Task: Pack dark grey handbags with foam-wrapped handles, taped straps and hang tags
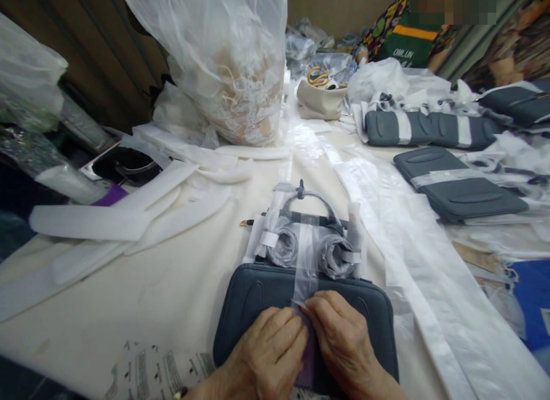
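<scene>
In the head view, a dark grey case point(258, 308) is seen lying flat on the cream-covered table point(172, 285) at the 6 o'clock part of the frame. Both hands are laid on top of it, side by side and touching. The left hand point(268, 348) is curled, its fingers bent down onto the case. The right hand point(344, 337) is also curled, its fingertips point(310, 307) pinched at the lower end of a clear plastic strip point(306, 257) which is run up over the case's top edge. At 12 o'clock from the hands, just beyond the case, two rolled grey straps point(309, 248) wrapped in plastic are set beside each other, with a dark handle point(307, 202) arched above them.

A large clear bag point(227, 62) of pale scraps is stood at 11 o'clock, well apart from the hands. White foam strips point(107, 222) are spread at 9 to 10 o'clock. Long plastic sheeting point(387, 234) is stretched from 12 toward 4 o'clock. More grey cases point(455, 188) banded with white are laid at 2 o'clock, and a small beige pouch point(320, 102) with yellow scissors point(318, 76) is placed at 12 o'clock. A person in a patterned garment point(404, 33) is seen at 1 o'clock.
</scene>
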`<action>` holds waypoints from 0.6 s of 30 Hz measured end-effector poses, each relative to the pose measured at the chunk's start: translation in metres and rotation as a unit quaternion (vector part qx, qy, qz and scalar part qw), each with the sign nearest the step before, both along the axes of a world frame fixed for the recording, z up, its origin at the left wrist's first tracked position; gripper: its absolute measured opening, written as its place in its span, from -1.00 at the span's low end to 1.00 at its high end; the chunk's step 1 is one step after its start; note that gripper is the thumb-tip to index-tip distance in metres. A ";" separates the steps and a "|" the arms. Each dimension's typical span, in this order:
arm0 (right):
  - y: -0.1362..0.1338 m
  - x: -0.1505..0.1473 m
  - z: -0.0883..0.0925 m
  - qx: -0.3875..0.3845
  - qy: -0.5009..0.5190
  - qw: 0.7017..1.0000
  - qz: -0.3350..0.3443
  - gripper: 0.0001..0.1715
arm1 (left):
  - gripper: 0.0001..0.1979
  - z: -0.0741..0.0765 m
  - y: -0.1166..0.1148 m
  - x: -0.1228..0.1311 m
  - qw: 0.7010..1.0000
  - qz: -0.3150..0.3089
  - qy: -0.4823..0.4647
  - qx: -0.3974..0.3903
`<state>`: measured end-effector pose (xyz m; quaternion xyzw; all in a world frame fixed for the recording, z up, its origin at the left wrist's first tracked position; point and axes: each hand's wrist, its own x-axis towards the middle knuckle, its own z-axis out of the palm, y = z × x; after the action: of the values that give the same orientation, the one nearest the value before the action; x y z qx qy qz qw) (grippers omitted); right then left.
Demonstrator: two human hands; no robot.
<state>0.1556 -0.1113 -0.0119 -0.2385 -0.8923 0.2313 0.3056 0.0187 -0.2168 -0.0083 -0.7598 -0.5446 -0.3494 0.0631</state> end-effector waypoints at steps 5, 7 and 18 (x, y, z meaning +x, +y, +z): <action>-0.001 -0.005 -0.001 0.005 -0.020 1.000 -0.013 -0.70 | -0.71 -0.009 -0.006 0.010 0.996 0.033 0.077 -0.035; -0.003 -0.006 0.004 0.001 -0.008 0.999 -0.035 -0.77 | -0.69 -0.006 -0.007 0.009 0.995 0.036 0.083 -0.036; 0.039 0.194 0.077 0.124 0.024 0.856 -0.501 -0.51 | -0.60 -0.009 -0.011 -0.002 0.994 -0.010 0.106 -0.019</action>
<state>0.3494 -0.0722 0.0655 -0.6078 -0.6661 -0.0602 0.4281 0.0163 -0.2273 -0.0175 -0.7993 -0.5333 -0.2573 0.1027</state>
